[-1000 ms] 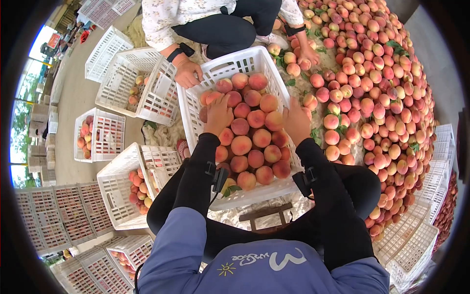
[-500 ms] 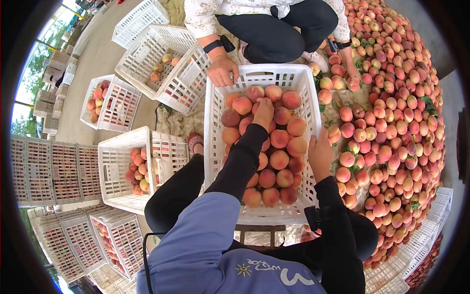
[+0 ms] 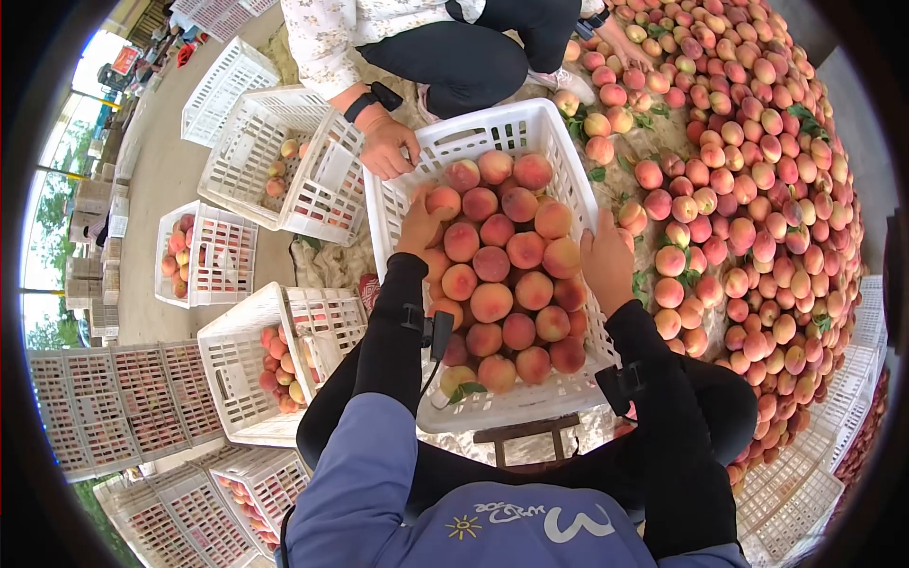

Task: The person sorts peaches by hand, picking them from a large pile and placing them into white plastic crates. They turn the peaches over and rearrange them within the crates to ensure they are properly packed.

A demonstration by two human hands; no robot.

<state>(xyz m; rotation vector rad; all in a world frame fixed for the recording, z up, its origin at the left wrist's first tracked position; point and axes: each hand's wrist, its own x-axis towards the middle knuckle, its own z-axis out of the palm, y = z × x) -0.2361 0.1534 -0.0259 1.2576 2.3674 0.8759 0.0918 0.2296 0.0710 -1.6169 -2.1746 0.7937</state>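
A white plastic crate [image 3: 516, 417] of peaches [image 3: 491, 264] sits in front of me, tilted a little in view. My left hand [image 3: 418, 227] is inside its left wall, fingers and thumb curled around a peach [image 3: 443, 203] near the far left corner. Along the right rim, my right hand [image 3: 606, 260] grips the crate edge; some of its fingers are hidden on the outer side. A green leaf [image 3: 466, 391] lies on the peaches at the near left.
Opposite, a person's hand [image 3: 388, 147] rests on the crate's far left corner; their other hand [image 3: 627, 47] touches loose peaches. A large peach heap [image 3: 757, 208] spreads at right. Several white crates [image 3: 251, 327] stand at left, some with peaches. A small stool [image 3: 525, 437] shows beneath the crate.
My left hand has moved from the middle of the peaches to the crate's left side. My right hand stays at the right rim. The view has shifted, and the crate appears turned slightly.
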